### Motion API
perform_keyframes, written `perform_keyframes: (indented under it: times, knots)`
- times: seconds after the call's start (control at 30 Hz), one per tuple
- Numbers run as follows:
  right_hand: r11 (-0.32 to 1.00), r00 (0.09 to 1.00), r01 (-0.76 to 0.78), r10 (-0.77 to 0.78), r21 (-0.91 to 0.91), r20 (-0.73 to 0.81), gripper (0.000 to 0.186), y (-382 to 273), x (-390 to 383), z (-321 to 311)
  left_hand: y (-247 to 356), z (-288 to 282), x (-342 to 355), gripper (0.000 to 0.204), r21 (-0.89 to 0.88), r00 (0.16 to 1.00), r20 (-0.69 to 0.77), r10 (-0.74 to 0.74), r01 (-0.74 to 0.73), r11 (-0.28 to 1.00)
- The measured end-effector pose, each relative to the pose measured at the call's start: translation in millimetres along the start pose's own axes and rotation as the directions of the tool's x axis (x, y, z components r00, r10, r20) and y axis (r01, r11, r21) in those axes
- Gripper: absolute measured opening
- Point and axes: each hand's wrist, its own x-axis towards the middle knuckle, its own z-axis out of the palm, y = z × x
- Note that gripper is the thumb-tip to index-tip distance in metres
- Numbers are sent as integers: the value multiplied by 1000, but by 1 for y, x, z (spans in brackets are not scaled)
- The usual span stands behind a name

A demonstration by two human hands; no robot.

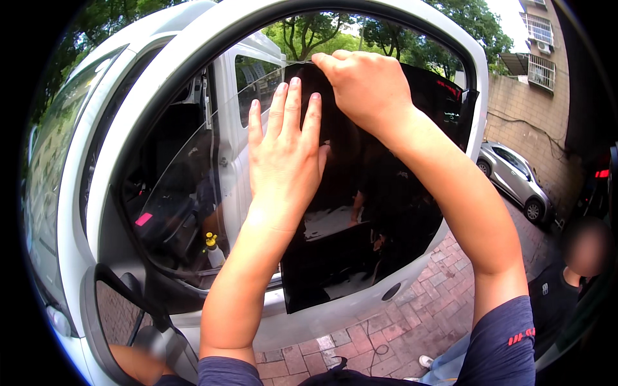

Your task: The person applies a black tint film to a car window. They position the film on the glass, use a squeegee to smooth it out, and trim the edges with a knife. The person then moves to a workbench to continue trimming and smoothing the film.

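A dark, glossy sheet of window film (399, 212) lies against the window of a white vehicle door (479, 64). Its lower left corner hangs over the door panel below the glass. My left hand (283, 145) is laid flat with fingers spread, overlapping the film's left edge and the clear glass (193, 167). Higher up, at the film's top edge, my right hand (370, 87) is closed, thumb and forefinger pinched together. A thin pale line runs left from those fingertips; whether it is the film's edge or a tool, I cannot tell.
A side mirror (122, 315) juts out at lower left. Through the glass show a spray bottle (214, 254) with a yellow top and a pink tag (143, 219). Another person (553, 309) stands close at right. Behind, a silver car (512, 170) is parked on brick paving (412, 312).
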Motion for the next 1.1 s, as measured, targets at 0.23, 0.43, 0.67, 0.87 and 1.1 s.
perform_keyframes:
  times: [0.23,0.43,0.67,0.87,1.1]
  knots:
    - [998,999,-37,36,-43,-11,21,47,-24,7,2,1,0,74,4,1000,8,-12,12,1000]
    - [991,992,-124,124,-54,9,27,94,-56,8,4,-1,1,74,13,1000,8,-7,6,1000]
    - [967,970,-237,241,-93,30,27,147,-97,13,5,-2,1,76,36,1000,13,7,-7,999]
    - [943,949,-304,312,-132,42,28,192,-131,19,11,-4,2,75,66,1000,31,-2,0,998]
    - [868,872,-438,473,-234,124,30,246,-176,16,13,-4,3,74,110,999,39,15,-19,994]
